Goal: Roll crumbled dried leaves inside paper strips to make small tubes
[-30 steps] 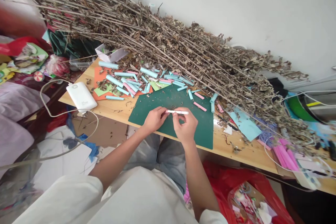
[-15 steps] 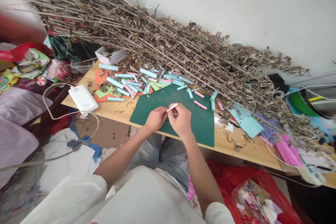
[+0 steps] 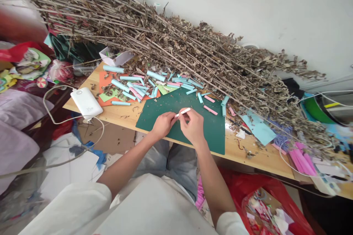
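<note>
A thin white roll (image 3: 185, 111), perhaps of paper, is pinched between the fingers of my right hand (image 3: 193, 125), its right end sticking out above them. The fingertips of my left hand (image 3: 163, 124) close on the roll's left end. Both hands are held over a dark green cutting mat (image 3: 211, 137). Beyond them lie several light blue paper rolls (image 3: 156, 76) and a few pink ones, such as the pink roll (image 3: 210, 109) on the mat. My fingers hide part of the white roll.
Dried leafy stems (image 3: 176, 44) stretch along the wall behind the wooden table (image 3: 264, 159). A white power bank (image 3: 86, 102) with a cable sits at the left. Blue paper (image 3: 259, 126) and bright pink rolls (image 3: 302, 159) are to the right. A red bag (image 3: 234, 187) of scraps stands below.
My right hand has moved slightly to the right and away from my left fingertips. More of the white roll shows between and above the fingers. The rolls on the table stay put.
</note>
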Action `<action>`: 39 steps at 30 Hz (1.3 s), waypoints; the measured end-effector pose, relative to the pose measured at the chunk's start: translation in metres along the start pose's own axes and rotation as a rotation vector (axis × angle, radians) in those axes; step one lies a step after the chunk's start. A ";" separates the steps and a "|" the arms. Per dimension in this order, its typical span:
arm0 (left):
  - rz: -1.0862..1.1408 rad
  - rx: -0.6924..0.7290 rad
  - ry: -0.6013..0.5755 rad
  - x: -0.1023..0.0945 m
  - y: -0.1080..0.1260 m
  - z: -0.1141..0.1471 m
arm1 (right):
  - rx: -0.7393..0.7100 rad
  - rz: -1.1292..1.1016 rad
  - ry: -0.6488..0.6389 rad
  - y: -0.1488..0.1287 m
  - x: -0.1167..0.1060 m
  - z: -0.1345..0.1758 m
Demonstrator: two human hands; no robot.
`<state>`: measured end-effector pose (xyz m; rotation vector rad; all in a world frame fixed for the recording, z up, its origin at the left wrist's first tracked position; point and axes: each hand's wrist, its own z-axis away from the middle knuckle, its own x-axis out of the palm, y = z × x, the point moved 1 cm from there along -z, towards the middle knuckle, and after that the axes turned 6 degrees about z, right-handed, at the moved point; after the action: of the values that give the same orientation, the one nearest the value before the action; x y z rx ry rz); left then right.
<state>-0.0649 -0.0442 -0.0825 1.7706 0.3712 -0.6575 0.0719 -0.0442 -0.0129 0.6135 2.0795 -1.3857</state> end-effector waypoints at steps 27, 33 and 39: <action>-0.063 0.027 -0.033 0.003 -0.005 0.001 | -0.048 0.127 0.032 0.004 0.005 -0.005; -0.024 0.027 -0.019 0.003 -0.007 0.001 | -0.067 0.104 0.044 0.004 0.009 -0.004; -0.016 0.013 -0.023 0.002 -0.007 0.002 | -0.078 0.081 0.025 0.003 0.004 -0.005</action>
<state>-0.0678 -0.0437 -0.0898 1.7728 0.3671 -0.6925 0.0695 -0.0382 -0.0163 0.6786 2.0936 -1.2517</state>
